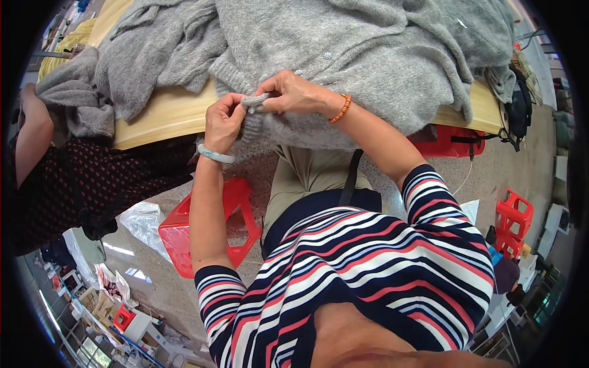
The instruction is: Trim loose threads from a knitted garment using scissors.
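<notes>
A fuzzy grey knitted cardigan [362, 92] is spread over the table in front of me, its near edge hanging past the rim. Sparkling round buttons run along it, one of them a button [327, 55] lying farther up the fabric. My left hand [222, 122], with a pale bangle at the wrist, pinches the ribbed edge between thumb and fingers. Close beside it, my right hand [289, 93], wearing an orange bead bracelet, grips the same folded edge. Another shiny button [251, 111] shows just under the fingertips. The fingers partly hide the fold between them.
More grey knitwear [156, 58] is heaped on the wooden table [162, 116] to the left. A person's arm [34, 132] rests at the far left, beside dark patterned clothing. Red plastic stools [178, 236] stand below and at the right. A black bag [520, 101] hangs by the right corner.
</notes>
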The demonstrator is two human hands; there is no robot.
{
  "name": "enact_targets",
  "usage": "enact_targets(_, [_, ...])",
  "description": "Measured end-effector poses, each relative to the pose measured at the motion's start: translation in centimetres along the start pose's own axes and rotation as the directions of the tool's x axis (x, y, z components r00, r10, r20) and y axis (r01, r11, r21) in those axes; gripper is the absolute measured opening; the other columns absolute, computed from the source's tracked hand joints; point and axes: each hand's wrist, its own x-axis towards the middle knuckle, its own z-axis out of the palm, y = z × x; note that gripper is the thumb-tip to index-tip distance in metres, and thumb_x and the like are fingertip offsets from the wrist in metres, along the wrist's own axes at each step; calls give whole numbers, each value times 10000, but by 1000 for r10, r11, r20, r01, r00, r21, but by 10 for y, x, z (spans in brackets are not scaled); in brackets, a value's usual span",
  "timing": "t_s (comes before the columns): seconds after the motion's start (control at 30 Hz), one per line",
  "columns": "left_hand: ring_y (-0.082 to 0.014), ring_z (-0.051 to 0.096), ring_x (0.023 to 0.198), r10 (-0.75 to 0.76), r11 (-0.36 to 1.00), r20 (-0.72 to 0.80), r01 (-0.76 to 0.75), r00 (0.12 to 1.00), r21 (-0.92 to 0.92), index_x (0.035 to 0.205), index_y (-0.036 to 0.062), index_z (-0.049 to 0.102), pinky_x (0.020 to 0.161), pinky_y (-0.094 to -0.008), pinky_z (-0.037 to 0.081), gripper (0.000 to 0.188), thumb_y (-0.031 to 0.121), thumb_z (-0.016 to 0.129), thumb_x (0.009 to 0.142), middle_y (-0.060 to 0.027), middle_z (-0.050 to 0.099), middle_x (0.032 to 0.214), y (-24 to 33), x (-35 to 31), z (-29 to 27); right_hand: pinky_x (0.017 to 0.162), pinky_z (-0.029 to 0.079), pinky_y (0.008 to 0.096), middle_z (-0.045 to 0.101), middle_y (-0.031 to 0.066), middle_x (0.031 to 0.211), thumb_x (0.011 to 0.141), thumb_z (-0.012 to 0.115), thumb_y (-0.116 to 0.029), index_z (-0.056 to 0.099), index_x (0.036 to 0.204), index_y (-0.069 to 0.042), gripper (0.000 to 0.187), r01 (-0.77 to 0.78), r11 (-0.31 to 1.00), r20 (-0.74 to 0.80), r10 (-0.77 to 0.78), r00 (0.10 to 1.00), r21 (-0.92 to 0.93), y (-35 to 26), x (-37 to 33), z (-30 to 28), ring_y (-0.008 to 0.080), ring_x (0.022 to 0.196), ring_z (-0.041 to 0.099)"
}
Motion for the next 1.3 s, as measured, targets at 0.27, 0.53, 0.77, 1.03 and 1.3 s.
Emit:
enact_targets(0.27, [-20, 505, 730, -68, 997, 29, 69, 997, -26, 966, 3, 646, 645, -186, 419, 76, 35, 608, 908, 60, 608, 836, 4, -8, -21, 626, 482, 361, 660, 122, 701, 800, 713, -248, 701, 885, 9, 270, -4, 910, -58, -23, 998, -416, -21, -21, -11, 214, 666, 631])
enact_targets(0.53, [-242, 607, 909, 622, 599, -14, -465, 783, 652, 1014, 51, 666, 875, -361, 432, 239, 68, 689, 777, -88, 653, 992, 60, -16, 40, 688, 507, 395, 686, 172, 780, 793, 679, -164, 692, 878, 11, 195, 20, 896, -185, -114, 976, -443, -17, -41, -17, 282, 719, 661])
enact_targets(0.77, [-210, 637, 920, 374, 660, 202, -413, 905, 627, 1013, 37, 686, 878, -342, 458, 276, 117, 757, 758, -48, 691, 951, 21, 1, 37, 623, 507, 327, 683, 102, 713, 796, 703, -179, 713, 930, 7, 229, 120, 881, -234, -249, 940, -457, -10, -48, -9, 205, 640, 639])
enact_targets(1.03, [-36, 533, 750, 58, 979, 153, -87, 987, 186, 973, -3, 676, 679, -198, 441, 121, 52, 695, 867, 39, 638, 843, 16, 2, 30, 567, 465, 238, 658, 10, 666, 821, 742, -166, 739, 909, -4, 184, -66, 988, -269, 102, 958, 140, -17, -54, -9, 58, 611, 587])
enact_targets(1.3, [-139, 574, 760, 212, 848, 128, -247, 969, 469, 898, -6, 677, 693, -276, 458, 129, 59, 669, 787, -45, 639, 800, 25, 2, 43, 586, 465, 255, 655, 41, 719, 843, 703, -158, 698, 883, 22, 184, 130, 983, -293, -163, 942, -132, 5, -48, -1, 70, 653, 567])
